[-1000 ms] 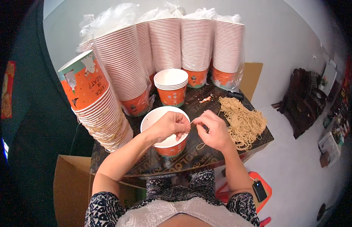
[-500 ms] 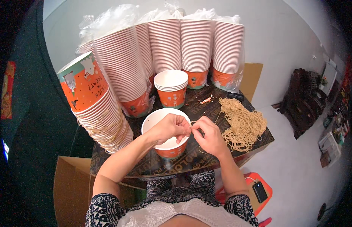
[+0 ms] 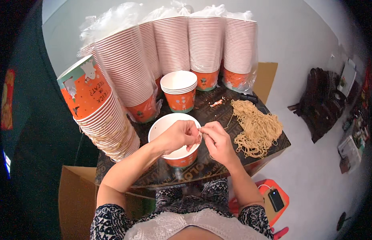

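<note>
A white-lined orange paper bucket [image 3: 180,161] stands at the table's near edge, in front of me. Over its right rim my left hand [image 3: 180,137] pinches a thin tan string [image 3: 200,130], its fingers curled and its wrist crossing the bucket's mouth. My right hand [image 3: 218,141], just outside the same rim, is also closed on the string, fingertips meeting those of the left. Whether the string passes through the bucket's wall is hidden by the fingers. To the right lies a loose heap of tan string [image 3: 256,130], with a strand trailing off its left side.
Behind the bucket sits a short nest of paper buckets [image 3: 180,100]. A leaning stack with strings [image 3: 114,134] rises at left; plastic-wrapped stacks [image 3: 170,46] line the back. Paper scraps [image 3: 216,103] and a black object [image 3: 249,98] lie near the string heap. A cardboard box [image 3: 76,200] is below left.
My right fingertips have shifted slightly left and up, closing the gap to my left fingers at the rim. The left hand stays at nearly the same place on the bucket.
</note>
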Demonstrator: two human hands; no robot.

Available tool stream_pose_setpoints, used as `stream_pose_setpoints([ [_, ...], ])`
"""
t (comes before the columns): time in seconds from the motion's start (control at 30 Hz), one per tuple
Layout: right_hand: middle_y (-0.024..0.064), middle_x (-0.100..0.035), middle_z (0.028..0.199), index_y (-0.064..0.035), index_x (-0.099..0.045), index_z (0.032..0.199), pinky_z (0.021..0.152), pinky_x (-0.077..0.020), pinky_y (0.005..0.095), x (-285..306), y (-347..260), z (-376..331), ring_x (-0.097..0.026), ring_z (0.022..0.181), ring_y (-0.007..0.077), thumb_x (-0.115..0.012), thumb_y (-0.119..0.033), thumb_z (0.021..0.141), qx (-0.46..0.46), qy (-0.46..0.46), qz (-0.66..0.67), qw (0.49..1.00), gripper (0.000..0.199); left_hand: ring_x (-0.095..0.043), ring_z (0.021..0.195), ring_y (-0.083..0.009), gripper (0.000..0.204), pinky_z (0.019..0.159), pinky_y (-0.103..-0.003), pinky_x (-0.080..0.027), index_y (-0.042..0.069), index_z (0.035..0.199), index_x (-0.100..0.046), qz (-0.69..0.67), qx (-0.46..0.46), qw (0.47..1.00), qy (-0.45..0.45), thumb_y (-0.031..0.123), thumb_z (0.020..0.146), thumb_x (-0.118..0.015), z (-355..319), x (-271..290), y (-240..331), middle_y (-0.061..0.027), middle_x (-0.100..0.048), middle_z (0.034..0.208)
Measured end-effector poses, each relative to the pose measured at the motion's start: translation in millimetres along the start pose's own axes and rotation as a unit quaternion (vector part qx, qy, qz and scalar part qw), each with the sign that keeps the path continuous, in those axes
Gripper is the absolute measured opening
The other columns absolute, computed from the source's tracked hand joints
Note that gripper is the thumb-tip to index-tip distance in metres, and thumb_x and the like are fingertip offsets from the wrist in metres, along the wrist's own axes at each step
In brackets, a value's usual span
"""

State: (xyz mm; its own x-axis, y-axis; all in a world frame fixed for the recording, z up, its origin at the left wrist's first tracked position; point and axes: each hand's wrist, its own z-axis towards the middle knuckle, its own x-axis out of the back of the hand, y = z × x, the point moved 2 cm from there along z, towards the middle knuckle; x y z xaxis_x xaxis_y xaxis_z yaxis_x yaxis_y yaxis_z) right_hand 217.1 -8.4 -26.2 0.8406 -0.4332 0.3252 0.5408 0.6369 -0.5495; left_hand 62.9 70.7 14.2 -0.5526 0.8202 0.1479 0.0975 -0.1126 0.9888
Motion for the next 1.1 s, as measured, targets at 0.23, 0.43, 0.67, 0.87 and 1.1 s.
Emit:
stream_pose_setpoints([
  [0.23, 0.0162, -0.059, 0.096, 0.0035, -0.062, 0.098, 0.074, -0.0509, 0.0369, -6, 6, -5, -0.062, 0.085, 0.0323, -0.059, 0.003, 0.086, -0.034, -0.029, 0.014, 0.999, 0.012, -0.059, 0.069, -0.0118, 0.012, 0.059, -0.025, -0.047, 0.0, 0.084, -0.057, 0.104, -0.038, 0.994, 0.019, -0.001, 0.084, -0.068, -5, -4, -10, -0.0058, -0.063, 0.08],
  [0.43, 0.0154, -0.059, 0.093, 0.0029, -0.062, 0.095, 0.075, -0.0504, 0.0383, -11, 3, -6, -0.062, 0.085, 0.0331, -0.06, 0.001, 0.087, -0.018, -0.022, 0.017, 0.999, 0.008, -0.065, 0.075, -0.0371, 0.011, 0.065, -0.04, -0.052, 0.001, 0.09, -0.058, 0.381, -0.192, 0.892, 0.152, -0.001, 0.081, -0.064, -16, -16, 1, -0.0191, -0.065, 0.085],
  [0.67, 0.0137, -0.06, 0.089, 0.0033, -0.064, 0.093, 0.069, -0.0502, 0.034, -11, 4, -3, -0.063, 0.079, 0.0278, -0.062, 0.003, 0.086, 0.0, -0.005, 0.004, 1.0, 0.007, -0.064, 0.078, -0.0399, 0.013, 0.066, -0.045, -0.053, 0.0, 0.091, -0.06, 0.553, -0.167, 0.798, 0.174, 0.006, 0.082, -0.067, -18, -11, -7, -0.0189, -0.064, 0.08],
  [0.87, 0.0152, -0.06, 0.094, 0.0037, -0.064, 0.1, 0.074, -0.0509, 0.0341, -13, 7, 0, -0.063, 0.084, 0.0297, -0.061, 0.002, 0.087, -0.025, -0.024, -0.001, 0.999, 0.013, -0.063, 0.057, -0.0391, 0.017, 0.052, -0.048, -0.05, 0.001, 0.091, -0.056, 0.554, -0.221, 0.785, 0.167, 0.018, 0.09, -0.061, -18, -10, -15, -0.0185, -0.062, 0.063],
  [1.1, 0.0147, -0.058, 0.096, 0.0033, -0.062, 0.104, 0.075, -0.0506, 0.0345, -8, 7, 2, -0.063, 0.087, 0.026, -0.061, -0.002, 0.089, -0.138, -0.111, 0.089, 0.98, 0.016, -0.064, 0.06, -0.0387, 0.021, 0.053, -0.047, -0.052, 0.004, 0.097, -0.055, 0.55, -0.226, 0.787, 0.163, 0.017, 0.088, -0.069, -21, -5, -18, -0.0194, -0.064, 0.07],
])
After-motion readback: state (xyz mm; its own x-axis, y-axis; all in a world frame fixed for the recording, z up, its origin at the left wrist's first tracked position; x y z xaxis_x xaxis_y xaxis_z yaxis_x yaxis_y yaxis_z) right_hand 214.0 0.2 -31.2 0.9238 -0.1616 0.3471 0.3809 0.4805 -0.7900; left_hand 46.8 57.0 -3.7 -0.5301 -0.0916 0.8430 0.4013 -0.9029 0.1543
